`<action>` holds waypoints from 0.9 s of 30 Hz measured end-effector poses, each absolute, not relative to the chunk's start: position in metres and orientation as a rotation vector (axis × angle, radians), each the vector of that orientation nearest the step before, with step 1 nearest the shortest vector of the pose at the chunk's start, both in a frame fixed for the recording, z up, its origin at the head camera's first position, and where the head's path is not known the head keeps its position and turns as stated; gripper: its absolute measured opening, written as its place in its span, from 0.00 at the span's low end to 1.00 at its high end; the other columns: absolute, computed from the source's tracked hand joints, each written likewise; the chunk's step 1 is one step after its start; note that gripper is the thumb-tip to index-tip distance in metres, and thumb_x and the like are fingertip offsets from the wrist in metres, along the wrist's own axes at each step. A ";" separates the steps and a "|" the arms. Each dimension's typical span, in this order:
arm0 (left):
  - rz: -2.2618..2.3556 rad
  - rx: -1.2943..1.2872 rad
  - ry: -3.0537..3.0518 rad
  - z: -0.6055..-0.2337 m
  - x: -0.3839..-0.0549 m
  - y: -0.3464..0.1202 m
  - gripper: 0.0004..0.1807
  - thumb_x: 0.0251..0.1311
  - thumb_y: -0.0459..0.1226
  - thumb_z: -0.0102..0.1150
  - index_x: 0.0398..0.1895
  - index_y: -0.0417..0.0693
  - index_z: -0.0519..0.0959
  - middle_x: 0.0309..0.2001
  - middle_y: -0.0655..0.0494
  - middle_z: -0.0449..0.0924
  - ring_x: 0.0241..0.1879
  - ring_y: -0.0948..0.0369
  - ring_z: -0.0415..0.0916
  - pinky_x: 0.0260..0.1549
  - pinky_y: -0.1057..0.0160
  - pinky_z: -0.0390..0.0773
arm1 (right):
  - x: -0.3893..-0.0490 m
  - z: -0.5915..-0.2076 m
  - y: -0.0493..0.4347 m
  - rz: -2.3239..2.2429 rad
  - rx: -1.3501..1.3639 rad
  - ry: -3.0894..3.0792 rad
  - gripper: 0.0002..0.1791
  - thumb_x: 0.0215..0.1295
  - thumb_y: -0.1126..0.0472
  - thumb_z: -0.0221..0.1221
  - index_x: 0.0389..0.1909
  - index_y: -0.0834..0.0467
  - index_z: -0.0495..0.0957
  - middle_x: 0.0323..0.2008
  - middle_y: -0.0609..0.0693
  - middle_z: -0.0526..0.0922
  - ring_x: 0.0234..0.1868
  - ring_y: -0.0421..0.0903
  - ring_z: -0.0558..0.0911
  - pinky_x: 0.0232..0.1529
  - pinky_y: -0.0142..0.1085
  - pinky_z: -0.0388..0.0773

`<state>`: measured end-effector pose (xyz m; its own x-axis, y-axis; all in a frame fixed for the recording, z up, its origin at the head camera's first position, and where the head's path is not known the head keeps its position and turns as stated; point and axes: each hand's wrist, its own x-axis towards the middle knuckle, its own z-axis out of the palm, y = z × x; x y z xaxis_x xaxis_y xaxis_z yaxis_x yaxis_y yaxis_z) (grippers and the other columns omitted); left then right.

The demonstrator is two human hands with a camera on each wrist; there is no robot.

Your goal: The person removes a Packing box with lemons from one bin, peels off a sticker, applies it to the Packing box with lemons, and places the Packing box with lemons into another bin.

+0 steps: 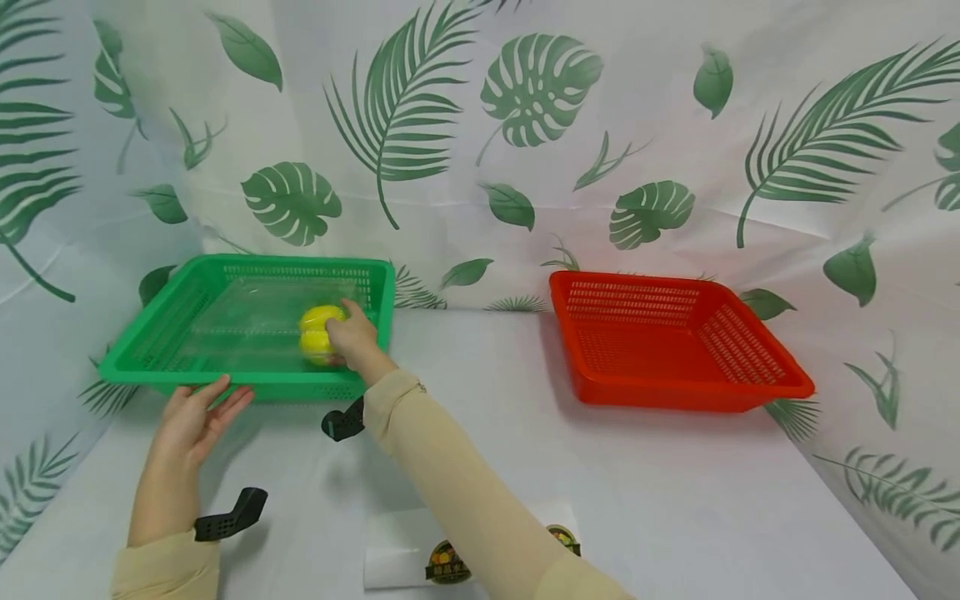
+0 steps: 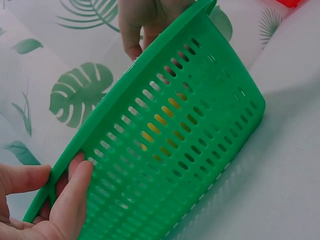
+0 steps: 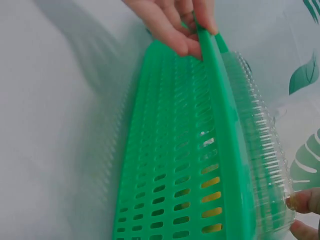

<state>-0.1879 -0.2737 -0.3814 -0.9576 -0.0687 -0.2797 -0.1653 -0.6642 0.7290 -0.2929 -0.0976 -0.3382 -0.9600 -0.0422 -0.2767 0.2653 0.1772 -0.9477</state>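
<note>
A green slotted basket (image 1: pixel 142 367) stands on the left of the table. My left hand (image 1: pixel 198 417) grips its near rim, the thumb on one side and fingers on the other in the left wrist view. A clear plastic box (image 3: pixel 255 145) lies in the basket, rising above the rim. Near its right end is a yellow, rounded, lobed thing (image 1: pixel 313 321), partly hidden by my right hand (image 1: pixel 354 337); its kind is unclear. At the box's end edge, my right fingertips (image 3: pixel 295 202) pinch the plastic. The yellow shows through the basket's slots in both wrist views.
A red slotted basket (image 1: pixel 667 392) stands on the right of the white table (image 1: pixel 480 433). Under my right forearm lies a white sheet (image 1: pixel 397 550) with round fruit labels (image 1: pixel 447 562). A leaf-printed cloth (image 1: pixel 450 208) hangs behind.
</note>
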 end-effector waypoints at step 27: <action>2.753 -0.442 1.248 -0.379 -0.195 -0.278 0.50 0.64 0.29 0.45 0.64 0.61 0.14 0.68 0.52 0.28 0.33 0.62 0.79 0.49 0.68 0.71 | -0.278 -0.313 -0.061 -1.947 0.011 2.191 0.26 0.65 0.62 0.51 0.64 0.43 0.63 0.55 0.58 0.69 0.14 0.46 0.73 0.33 0.46 0.80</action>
